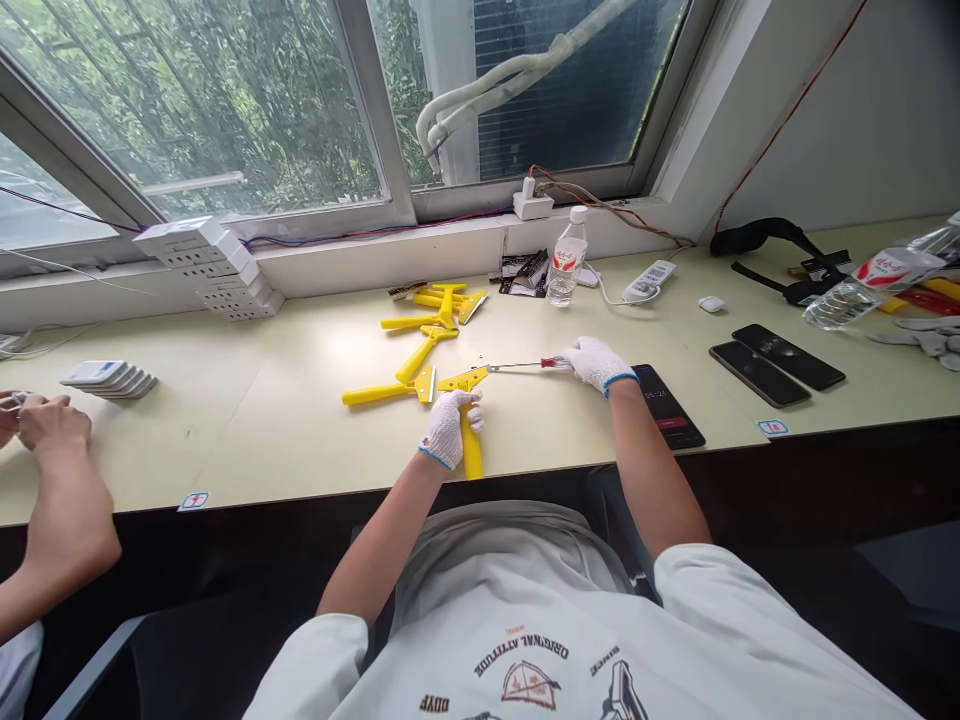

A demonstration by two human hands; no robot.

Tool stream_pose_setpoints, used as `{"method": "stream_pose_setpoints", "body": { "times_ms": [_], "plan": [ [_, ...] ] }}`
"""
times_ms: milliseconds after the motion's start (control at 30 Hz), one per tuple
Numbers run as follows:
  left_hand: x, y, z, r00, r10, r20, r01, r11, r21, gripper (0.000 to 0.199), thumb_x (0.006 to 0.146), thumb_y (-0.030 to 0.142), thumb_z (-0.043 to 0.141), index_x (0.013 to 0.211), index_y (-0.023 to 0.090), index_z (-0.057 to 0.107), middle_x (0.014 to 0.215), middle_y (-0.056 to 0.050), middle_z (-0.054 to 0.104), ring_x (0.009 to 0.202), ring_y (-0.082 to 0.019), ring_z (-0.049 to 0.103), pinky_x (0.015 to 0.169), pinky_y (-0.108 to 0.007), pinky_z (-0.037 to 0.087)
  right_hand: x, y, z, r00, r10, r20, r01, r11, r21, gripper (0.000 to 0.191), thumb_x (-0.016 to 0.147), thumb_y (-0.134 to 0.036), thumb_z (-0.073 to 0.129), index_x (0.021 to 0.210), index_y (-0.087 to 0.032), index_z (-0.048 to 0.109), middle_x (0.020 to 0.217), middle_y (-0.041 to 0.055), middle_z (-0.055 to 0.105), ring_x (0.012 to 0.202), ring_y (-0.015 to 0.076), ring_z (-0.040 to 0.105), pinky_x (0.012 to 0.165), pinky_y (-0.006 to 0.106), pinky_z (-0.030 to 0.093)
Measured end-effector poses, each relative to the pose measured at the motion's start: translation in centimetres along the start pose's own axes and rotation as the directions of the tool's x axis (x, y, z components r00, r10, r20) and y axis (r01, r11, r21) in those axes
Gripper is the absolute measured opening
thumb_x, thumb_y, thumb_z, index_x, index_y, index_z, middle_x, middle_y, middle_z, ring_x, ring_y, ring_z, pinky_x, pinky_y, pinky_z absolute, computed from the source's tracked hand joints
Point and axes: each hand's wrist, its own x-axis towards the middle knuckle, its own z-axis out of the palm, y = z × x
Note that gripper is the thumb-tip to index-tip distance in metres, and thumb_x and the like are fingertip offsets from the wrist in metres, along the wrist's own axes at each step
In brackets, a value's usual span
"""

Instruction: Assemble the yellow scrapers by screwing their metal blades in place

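Observation:
My left hand (pixel 448 428), in a white knit glove with a blue cuff, is wrapped round a yellow scraper (pixel 471 448) near the table's front edge. A red-handled screwdriver (pixel 551 363) is in my right hand (pixel 596 364), gloved the same way. Its thin shaft points left, and the tip is by the metal end of the held scraper's head. Just left of my left hand lies another yellow scraper (pixel 382 394). Behind it, several more yellow scrapers (pixel 446 308) lie in a loose pile.
Beside my right forearm lies a phone (pixel 679 420). Two more phones (pixel 789 357), a power strip (pixel 649 281) and a water bottle (pixel 568 258) are farther off. White boxes (pixel 217 268) stand stacked by the window. At left, a person's hands (pixel 52 425) are near stacked white devices (pixel 109 379).

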Motion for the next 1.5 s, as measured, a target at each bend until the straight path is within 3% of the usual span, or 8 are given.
{"method": "stream_pose_setpoints", "body": {
  "times_ms": [133,333,467,667,767,1000,1267,1500],
  "plan": [
    [-0.5,0.3,0.2,0.997,-0.051,0.053,0.048,0.998,0.048,0.034,0.070,0.019,0.076,0.097,0.020,0.056,0.089,0.000,0.058,0.054,-0.005,0.040,0.044,-0.020,0.035,-0.2,-0.1,0.3,0.999,0.001,0.046,0.000,1.000,-0.028,0.040,0.109,-0.042,0.073,0.142,-0.021,0.070,0.145,0.0125,0.070,0.124,0.0261,0.073,0.104,0.048,0.065],
    [-1.8,0.6,0.5,0.948,-0.167,0.270,0.103,0.967,0.235,0.028,0.074,0.026,0.077,0.095,0.018,0.061,0.087,-0.002,0.060,0.054,-0.007,0.039,0.045,-0.022,0.034,-0.1,-0.4,0.4,0.992,-0.035,0.120,0.039,0.999,-0.026,0.041,0.108,-0.043,0.073,0.142,-0.020,0.069,0.143,0.0124,0.071,0.122,0.0262,0.073,0.103,0.048,0.066],
    [-2.3,0.6,0.4,0.924,-0.207,0.320,0.110,0.949,0.296,0.024,0.077,0.028,0.075,0.096,0.017,0.066,0.087,-0.004,0.061,0.054,-0.007,0.038,0.046,-0.023,0.034,0.0,-0.6,0.1,0.971,-0.079,0.224,0.081,0.997,0.003,0.035,0.108,-0.045,0.071,0.130,-0.017,0.074,0.125,0.0104,0.077,0.104,0.0216,0.075,0.091,0.040,0.065],
    [-2.7,0.9,0.7,0.904,-0.255,0.345,0.121,0.923,0.366,0.021,0.076,0.029,0.073,0.093,0.018,0.066,0.077,-0.001,0.056,0.051,-0.008,0.036,0.046,-0.023,0.032,-0.4,-0.8,1.1,0.807,-0.200,0.556,0.161,0.980,0.119,0.029,0.096,-0.042,0.070,0.112,-0.020,0.081,0.097,0.0042,0.080,0.078,0.0176,0.068,0.068,0.028,0.054],
    [-2.9,1.1,0.8,0.906,-0.251,0.341,0.123,0.926,0.357,0.024,0.074,0.028,0.073,0.095,0.019,0.066,0.079,-0.001,0.058,0.051,-0.007,0.035,0.046,-0.023,0.032,-0.5,-0.8,1.5,0.764,-0.219,0.607,0.178,0.976,0.129,0.025,0.092,-0.037,0.067,0.104,-0.019,0.079,0.088,0.0026,0.074,0.073,0.0164,0.063,0.064,0.028,0.049],
    [-3.0,1.0,0.8,0.907,-0.216,0.361,0.072,0.925,0.372,0.016,0.079,0.028,0.073,0.091,0.019,0.067,0.077,-0.002,0.058,0.052,-0.009,0.038,0.047,-0.024,0.035,-0.7,-0.9,1.7,0.789,-0.213,0.576,0.174,0.977,0.123,0.019,0.094,-0.034,0.064,0.096,-0.019,0.075,0.067,-0.0025,0.063,0.058,0.0136,0.056,0.057,0.027,0.045],
    [-3.0,0.9,0.9,0.925,-0.166,0.342,0.037,0.935,0.354,0.022,0.079,0.029,0.073,0.098,0.019,0.068,0.082,-0.003,0.061,0.052,-0.009,0.038,0.046,-0.025,0.037,-0.7,-0.4,2.6,0.833,-0.156,0.530,0.048,0.976,0.210,0.013,0.095,-0.029,0.065,0.099,-0.019,0.072,0.072,0.0029,0.074,0.065,0.0189,0.074,0.063,0.030,0.062],
    [-3.2,1.1,1.1,0.928,-0.179,0.326,0.043,0.922,0.384,0.027,0.078,0.028,0.072,0.103,0.019,0.066,0.086,-0.001,0.061,0.053,-0.008,0.039,0.047,-0.024,0.036,-0.7,-0.6,2.9,0.839,-0.175,0.515,0.053,0.969,0.243,0.011,0.096,-0.029,0.065,0.099,-0.019,0.070,0.076,0.0026,0.075,0.065,0.0174,0.075,0.063,0.029,0.063]
  ]
}}
